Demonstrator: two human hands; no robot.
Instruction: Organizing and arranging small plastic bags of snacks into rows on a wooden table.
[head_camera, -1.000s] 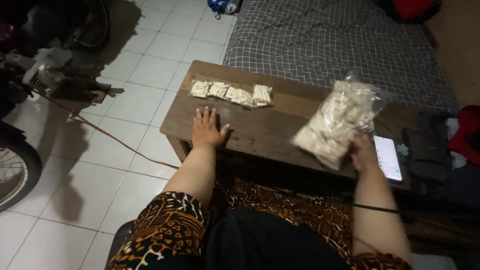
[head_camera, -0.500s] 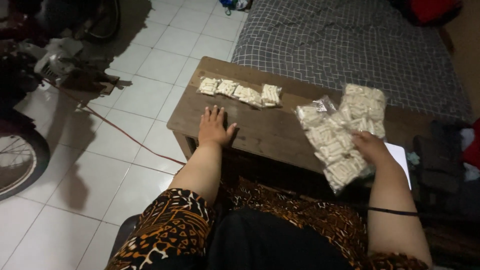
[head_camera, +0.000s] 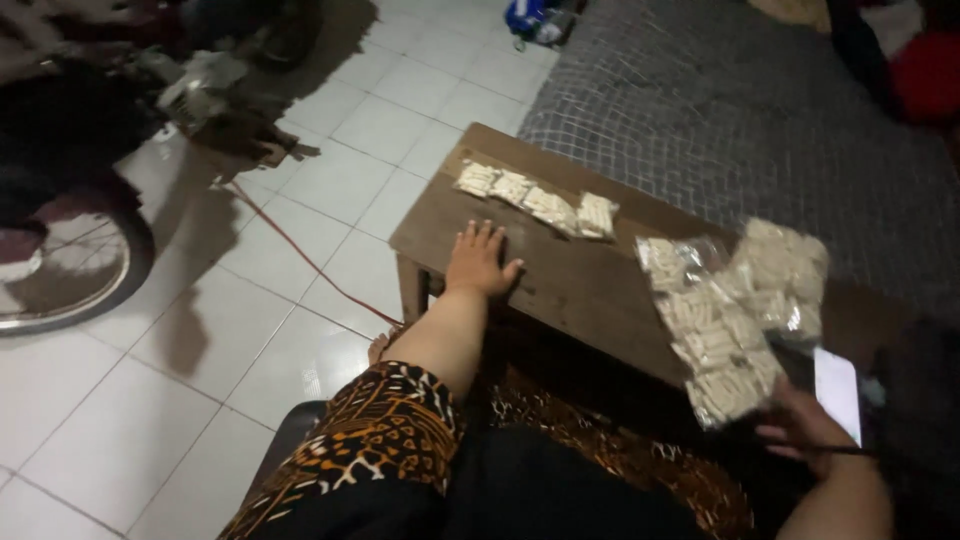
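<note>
Since half a second ago, the big clear bag (head_camera: 738, 320) of small pale packets has swung lower and now sits in the lower right of the frame, and the view has turned a little to the right.

Nearest, at the lower right, the right hand (head_camera: 800, 432) is closed on the bottom end of the bag, with the fingers curled around the plastic. From that hand the bag stretches up and away toward the upper right, so its long side runs slanted, and it hangs over the right end of the wooden surface (head_camera: 570, 290). A lit phone (head_camera: 838, 390) lies just beside that hand.

Farther left, the left hand (head_camera: 478, 262) lies flat on the surface, palm down, with the fingers spread apart and nothing in it. The arm is stretched out straight.

Past the left hand, a row of four small packets (head_camera: 538, 204) lies along the far edge. The left hand is nearer to the row.
</note>
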